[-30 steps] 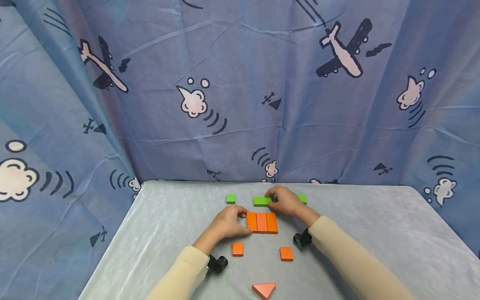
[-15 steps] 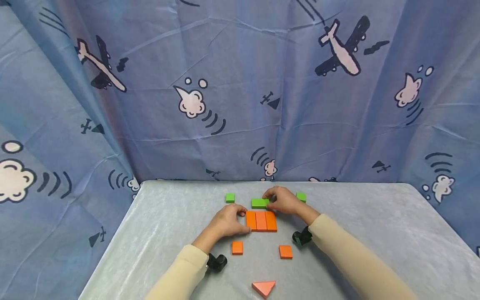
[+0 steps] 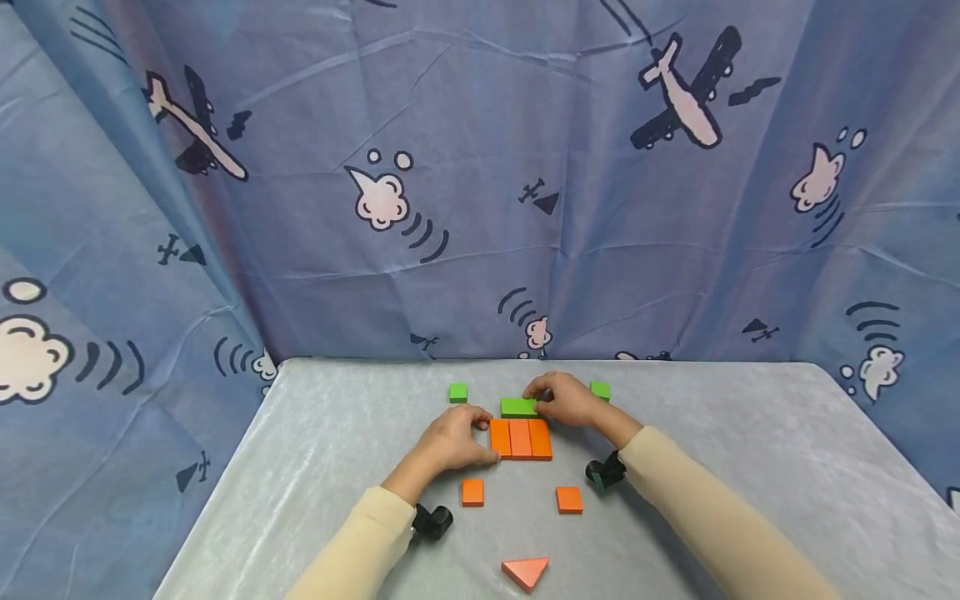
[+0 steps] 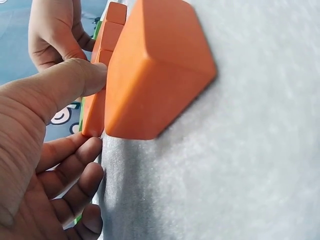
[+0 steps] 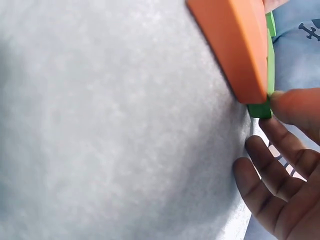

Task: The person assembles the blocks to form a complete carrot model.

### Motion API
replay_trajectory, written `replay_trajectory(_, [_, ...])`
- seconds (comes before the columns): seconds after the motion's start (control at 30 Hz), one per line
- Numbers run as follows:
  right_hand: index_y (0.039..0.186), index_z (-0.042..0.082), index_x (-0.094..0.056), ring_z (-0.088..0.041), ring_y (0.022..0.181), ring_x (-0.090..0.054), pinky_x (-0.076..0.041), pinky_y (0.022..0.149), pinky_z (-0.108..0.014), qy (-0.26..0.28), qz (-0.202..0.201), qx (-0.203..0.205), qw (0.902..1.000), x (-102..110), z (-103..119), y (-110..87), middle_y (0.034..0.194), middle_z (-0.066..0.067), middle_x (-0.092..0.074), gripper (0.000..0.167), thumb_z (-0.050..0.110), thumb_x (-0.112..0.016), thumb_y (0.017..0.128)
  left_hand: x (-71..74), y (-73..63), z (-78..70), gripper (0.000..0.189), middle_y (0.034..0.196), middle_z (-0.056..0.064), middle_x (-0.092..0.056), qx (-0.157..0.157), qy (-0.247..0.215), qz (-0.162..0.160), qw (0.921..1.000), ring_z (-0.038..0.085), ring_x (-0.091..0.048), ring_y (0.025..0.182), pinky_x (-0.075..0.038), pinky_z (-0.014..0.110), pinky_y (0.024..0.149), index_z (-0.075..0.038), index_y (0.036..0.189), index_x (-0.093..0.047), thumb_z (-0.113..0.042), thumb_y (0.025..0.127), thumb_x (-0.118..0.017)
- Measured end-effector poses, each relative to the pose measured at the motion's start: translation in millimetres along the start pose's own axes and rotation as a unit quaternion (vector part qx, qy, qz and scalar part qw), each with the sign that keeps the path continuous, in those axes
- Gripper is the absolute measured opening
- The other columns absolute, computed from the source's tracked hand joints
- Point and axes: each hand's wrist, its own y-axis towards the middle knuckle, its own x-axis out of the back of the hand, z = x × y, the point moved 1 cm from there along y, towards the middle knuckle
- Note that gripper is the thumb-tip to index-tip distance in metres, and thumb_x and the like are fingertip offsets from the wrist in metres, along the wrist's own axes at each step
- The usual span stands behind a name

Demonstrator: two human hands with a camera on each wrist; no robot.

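Here's the green block [image 3: 516, 407], lying lengthwise along the far edge of the orange row [image 3: 520, 439] — close up against it, though whether they quite meet I can't tell. My right hand [image 3: 570, 400] has its right end in a narrow pinch, other fingers loose. My left hand [image 3: 453, 437] is holding the left block [image 3: 500, 439] of the row end to end between thumb and index finger. I'd call this step squaring-up; the next move seems to want a small, straight nudge — no twist. Out to the left sits a small green cube [image 3: 458, 393], with its twin [image 3: 600, 389] out right; nearer me, one orange square [image 3: 472, 492] and another [image 3: 569, 500], then the salmon triangle [image 3: 527, 572], pointing my way. No container in sight: these pieces lie straight on the grey table [image 3: 750, 442], patterned curtain [image 3: 465, 300] behind.
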Motion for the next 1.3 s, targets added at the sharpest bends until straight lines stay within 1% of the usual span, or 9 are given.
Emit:
replay_trajectory(0.1, [0.108, 0.005, -0.071, -0.019, 0.090, -0.060, -0.053, 0.081, -0.037, 0.003, 0.003, 0.006, 1.0000, 0, 0, -0.4, 0.102, -0.008, -0.067, 0.024, 0.002, -0.061, 0.087, 0.0, 0.1, 0.3, 0.055, 0.101, -0.004, -0.065, 0.003, -0.002, -0.001, 1.0000, 0.013, -0.059, 0.095, -0.049, 0.035, 0.090, -0.011, 0.116, -0.067, -0.033, 0.068, -0.084])
replay_trajectory(0.37, [0.106, 0.005, -0.072, -0.016, 0.085, -0.059, -0.053, 0.076, -0.033, 0.008, 0.004, 0.018, 0.9998, -1, -1, -1.2, 0.100, -0.007, -0.069, 0.022, 0.002, -0.062, 0.086, -0.8, 1.0, 0.1, 0.054, 0.101, -0.004, -0.065, 0.002, -0.001, 0.003, 1.0000, 0.013, -0.059, 0.095, -0.049, 0.034, 0.089, -0.011, 0.116, -0.067, -0.033, 0.069, -0.084])
replay_trajectory(0.6, [0.105, 0.006, -0.072, -0.015, 0.083, -0.057, -0.052, 0.073, -0.031, 0.006, 0.004, 0.015, 0.9999, -1, 2, -2.2, 0.101, -0.006, -0.069, 0.022, 0.001, -0.062, 0.086, -0.6, 1.6, -1.1, 0.055, 0.102, -0.003, -0.065, 0.001, -0.001, 0.004, 1.0000, 0.014, -0.059, 0.096, -0.049, 0.035, 0.089, -0.010, 0.117, -0.066, -0.032, 0.069, -0.083])
replay_trajectory(0.73, [0.109, 0.007, -0.070, -0.016, 0.083, -0.058, -0.053, 0.073, -0.030, 0.000, 0.000, 0.011, 0.9999, -1, 2, -2.8, 0.102, -0.007, -0.068, 0.024, 0.004, -0.063, 0.087, -0.7, 1.8, -1.2, 0.055, 0.102, -0.003, -0.065, 0.003, 0.000, 0.005, 1.0000, 0.013, -0.059, 0.095, -0.049, 0.035, 0.089, -0.010, 0.117, -0.066, -0.032, 0.069, -0.083])
replay_trajectory(0.87, [0.111, 0.009, -0.069, -0.017, 0.086, -0.060, -0.053, 0.076, -0.033, -0.011, -0.032, -0.006, 0.9994, 4, 2, -7.6, 0.104, -0.007, -0.066, 0.025, 0.012, -0.064, 0.088, -1.6, 2.3, -0.9, 0.055, 0.102, -0.004, -0.065, 0.006, 0.004, 0.006, 1.0000, 0.013, -0.059, 0.096, -0.049, 0.035, 0.090, -0.011, 0.117, -0.066, -0.033, 0.069, -0.083])
replay_trajectory(1.03, [0.111, 0.011, -0.069, -0.023, 0.091, -0.062, -0.053, 0.080, -0.041, -0.053, -0.083, -0.023, 0.9948, 21, -5, -17.8, 0.108, -0.008, -0.065, 0.027, 0.023, -0.066, 0.087, -1.0, 1.6, -1.0, 0.056, 0.103, -0.003, -0.065, 0.001, 0.010, 0.004, 0.9999, 0.013, -0.059, 0.096, -0.049, 0.035, 0.090, -0.011, 0.117, -0.066, -0.032, 0.069, -0.083])
replay_trajectory(1.2, [0.112, 0.010, -0.069, -0.028, 0.094, -0.062, -0.052, 0.079, -0.046, -0.093, -0.113, -0.036, 0.9885, 36, -23, -31.0, 0.110, -0.011, -0.064, 0.033, 0.028, -0.066, 0.084, -0.6, -0.1, -1.1, 0.056, 0.104, -0.004, -0.065, 0.002, 0.007, 0.003, 1.0000, 0.013, -0.059, 0.097, -0.049, 0.034, 0.091, -0.011, 0.118, -0.066, -0.032, 0.069, -0.083])
replay_trajectory(1.3, [0.112, 0.009, -0.069, -0.029, 0.095, -0.061, -0.051, 0.079, -0.047, -0.102, -0.124, -0.048, 0.9858, 41, -35, -39.1, 0.112, -0.014, -0.064, 0.034, 0.028, -0.066, 0.084, -1.3, -0.3, -1.1, 0.056, 0.104, -0.003, -0.066, -0.001, 0.008, 0.003, 1.0000, 0.014, -0.059, 0.097, -0.049, 0.035, 0.091, -0.011, 0.118, -0.066, -0.033, 0.069, -0.083])
